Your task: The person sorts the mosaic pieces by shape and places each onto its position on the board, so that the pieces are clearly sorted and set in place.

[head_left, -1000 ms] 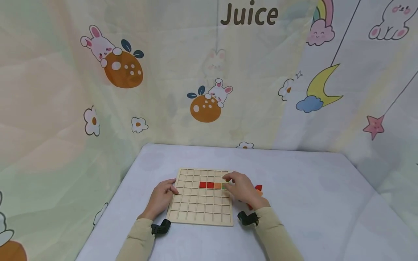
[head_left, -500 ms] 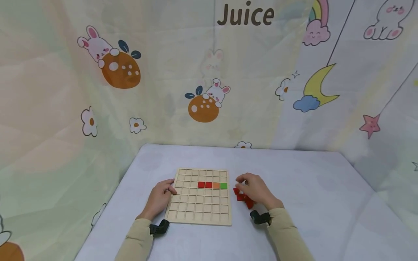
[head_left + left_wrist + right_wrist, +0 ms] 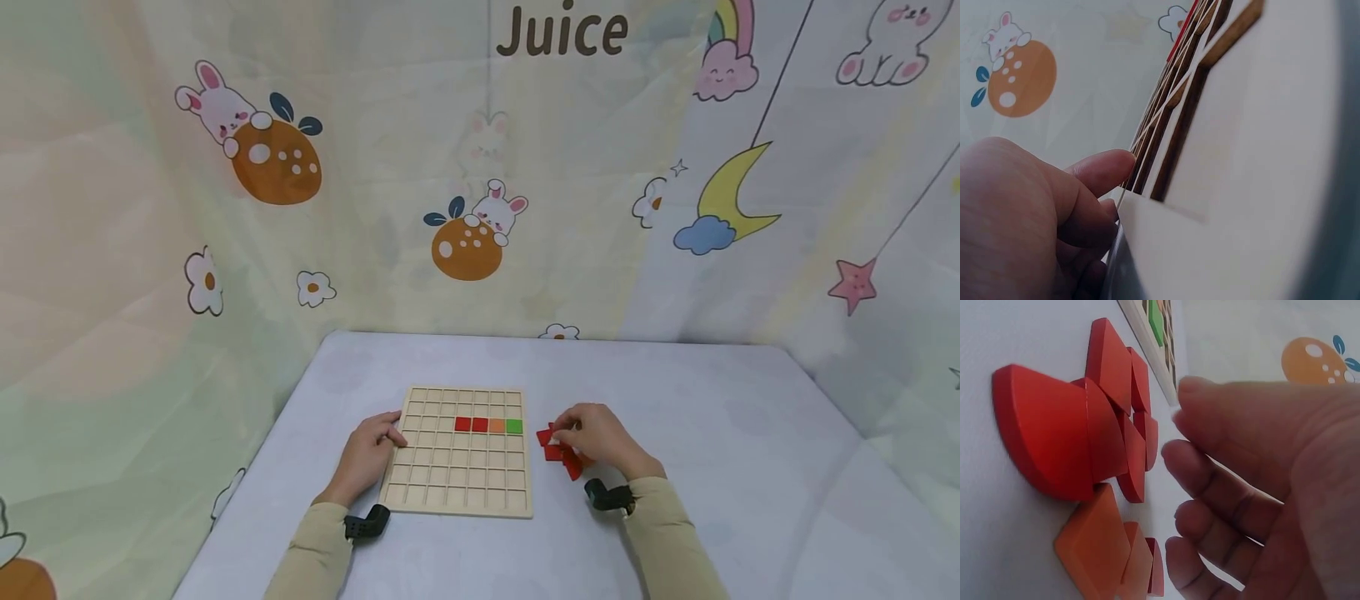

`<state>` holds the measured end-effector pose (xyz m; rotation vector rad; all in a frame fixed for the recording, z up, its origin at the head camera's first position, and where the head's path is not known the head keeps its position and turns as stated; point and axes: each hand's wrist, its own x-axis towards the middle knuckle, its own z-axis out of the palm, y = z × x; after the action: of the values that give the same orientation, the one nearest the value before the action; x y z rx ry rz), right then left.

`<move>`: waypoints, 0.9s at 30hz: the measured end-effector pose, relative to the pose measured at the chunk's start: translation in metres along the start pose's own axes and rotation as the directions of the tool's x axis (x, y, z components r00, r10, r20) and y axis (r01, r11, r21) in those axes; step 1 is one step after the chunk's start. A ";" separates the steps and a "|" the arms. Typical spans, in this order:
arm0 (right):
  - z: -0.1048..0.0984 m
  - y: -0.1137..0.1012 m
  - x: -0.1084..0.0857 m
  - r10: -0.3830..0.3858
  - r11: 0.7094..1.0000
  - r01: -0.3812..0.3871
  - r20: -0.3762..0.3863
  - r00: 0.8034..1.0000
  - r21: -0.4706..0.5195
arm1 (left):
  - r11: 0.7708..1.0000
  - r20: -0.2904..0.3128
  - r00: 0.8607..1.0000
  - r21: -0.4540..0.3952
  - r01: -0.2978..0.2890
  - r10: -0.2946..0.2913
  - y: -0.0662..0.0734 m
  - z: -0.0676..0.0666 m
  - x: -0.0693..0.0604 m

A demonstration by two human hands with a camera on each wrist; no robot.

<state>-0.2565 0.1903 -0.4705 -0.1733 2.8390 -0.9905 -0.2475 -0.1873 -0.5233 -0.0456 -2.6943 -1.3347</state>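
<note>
A pale cloth backdrop (image 3: 585, 208), printed with bunnies, oranges, flowers and a yellow moon, hangs behind a white-covered table (image 3: 712, 417). On it lies a flat, pale wooden grid board (image 3: 465, 475) with shallow square cells. Tan sleeves (image 3: 311, 546) cover both forearms.

The left hand (image 3: 367, 454) holds the board by its left edge, its fingertips touching the rim. The right hand (image 3: 603, 437) is beyond the board's right edge, over a small pile; its fingers are loosely bent and grasp nothing, with a gap between them and the pieces in the right wrist view. A black device (image 3: 367, 523) is strapped at each wrist.

The pile holds thick red blocks (image 3: 1044, 437), some with curved sides, stacked and overlapping, and orange angular blocks (image 3: 1094, 547) touching them. Smallest are four square tiles at the right end of the board's third row from the far side: two red tiles (image 3: 480, 425), an orange tile (image 3: 497, 426), then a green tile (image 3: 513, 427).
</note>
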 end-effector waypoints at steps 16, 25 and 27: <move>-0.001 0.006 0.000 -0.062 0.997 0.068 0.145 0.988 -0.035 | 1.000 0.002 1.000 0.005 -0.007 0.007 -0.002 0.000 0.002; 0.002 0.006 0.002 -0.073 0.994 0.085 0.157 0.985 -0.070 | 1.000 0.008 1.000 -0.003 0.003 -0.003 -0.001 0.000 0.000; 0.002 0.006 0.002 -0.080 0.993 0.091 0.149 0.986 -0.074 | 1.000 0.010 1.000 -0.005 0.003 -0.003 -0.001 0.000 0.000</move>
<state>-0.2580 0.1932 -0.4763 -0.3634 2.7593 -0.8408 -0.2473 -0.1883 -0.5239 -0.0490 -2.7000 -1.3450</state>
